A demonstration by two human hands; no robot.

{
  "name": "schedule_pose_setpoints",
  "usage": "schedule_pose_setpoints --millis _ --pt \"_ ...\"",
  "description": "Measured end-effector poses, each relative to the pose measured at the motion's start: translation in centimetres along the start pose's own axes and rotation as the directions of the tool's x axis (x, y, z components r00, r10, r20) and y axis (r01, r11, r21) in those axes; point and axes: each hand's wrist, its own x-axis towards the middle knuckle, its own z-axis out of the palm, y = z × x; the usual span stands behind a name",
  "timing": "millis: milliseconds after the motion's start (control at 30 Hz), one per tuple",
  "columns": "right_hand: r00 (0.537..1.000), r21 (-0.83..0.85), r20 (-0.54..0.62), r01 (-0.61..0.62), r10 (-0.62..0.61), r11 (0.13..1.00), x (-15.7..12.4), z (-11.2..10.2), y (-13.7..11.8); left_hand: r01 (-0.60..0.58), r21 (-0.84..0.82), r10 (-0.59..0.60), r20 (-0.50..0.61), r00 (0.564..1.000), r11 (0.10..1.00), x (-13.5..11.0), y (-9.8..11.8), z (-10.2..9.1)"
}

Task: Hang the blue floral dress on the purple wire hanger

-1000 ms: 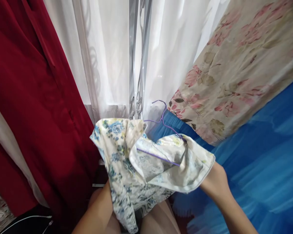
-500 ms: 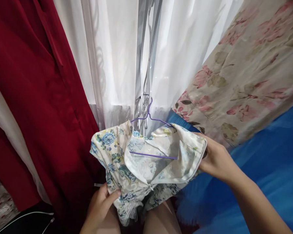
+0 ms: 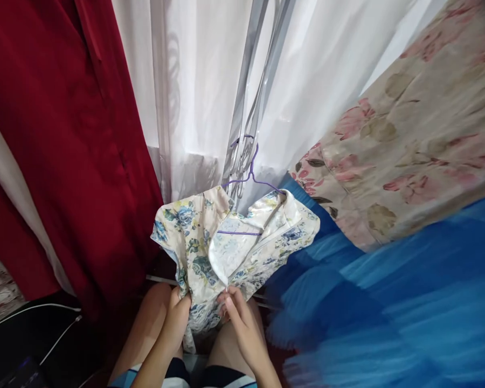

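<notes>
A white dress with blue and yellow flowers (image 3: 202,253) hangs on a thin purple hanger (image 3: 252,167). Its zipped neckline lies open in a V, with the pale lining showing and the hanger's lower bar crossing inside. My left hand (image 3: 180,310) is closed on the dress's side edge, thumb on top of the cloth. At the bottom of the V, the fingers of my right hand (image 3: 239,312) pinch together at the zipper (image 3: 227,286). The zipper's pull is mostly hidden by those fingers.
Behind the dress are white sheer curtains (image 3: 202,81) and hanging grey ribbons (image 3: 262,70). A red curtain (image 3: 105,161) hangs left. To the right are a floral cloth (image 3: 388,151) and blue tulle (image 3: 388,307). A white cable (image 3: 60,339) runs over something black at lower left.
My right hand has left the dress's right shoulder and come down to the zipper at the front. The right flap now lies folded outward. My left hand still grips the side.
</notes>
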Motion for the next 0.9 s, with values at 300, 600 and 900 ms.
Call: schedule_pose_setpoints --millis 300,600,900 --pt "0.965 0.428 0.024 -0.246 0.261 0.870 2.7 1.0 -1.3 -0.110 -0.023 0.108 -0.091 0.990 0.994 -0.1 0.6 0.0" --pt "0.905 0.507 -0.072 -0.328 0.418 0.797 -0.2 1.8 -1.7 -0.725 0.461 0.741 0.191 0.644 0.511 -0.4 -4.2 -0.5" --pt "0.900 0.497 -0.034 -0.362 0.434 0.789 3.6 -1.7 -5.2 -0.785 0.315 0.657 0.431 0.619 0.533 -0.7 -3.0 3.6"
